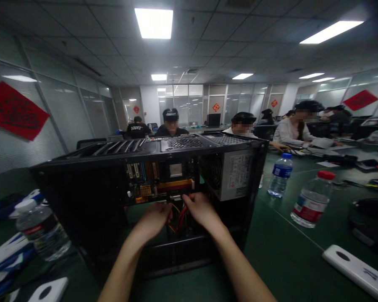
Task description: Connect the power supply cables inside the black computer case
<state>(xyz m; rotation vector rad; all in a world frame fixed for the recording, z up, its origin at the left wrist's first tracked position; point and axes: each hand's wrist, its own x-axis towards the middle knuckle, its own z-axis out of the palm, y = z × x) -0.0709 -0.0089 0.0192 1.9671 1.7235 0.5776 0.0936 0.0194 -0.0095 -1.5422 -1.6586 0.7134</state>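
A black computer case (66, 184) stands open-sided before me on the green table. Inside its upper part is a motherboard (145, 172) with slots and a pale square chip. To the right of the board hangs a silver power supply (236, 174) with a label. Just below the board's lower edge, my right hand (201, 207) is closed in a pinch on red power wires (182, 216). My left hand (156, 216) has curled fingers beside a yellow wire (175, 208). What lies between its fingertips is hidden.
Water bottles with a blue cap (280, 176) and a red cap (313, 199) stand right of the case. A white-capped bottle (42, 228) is at left. White devices (359, 268) lie near both sides. Several people sit beyond, one in a white top (290, 132).
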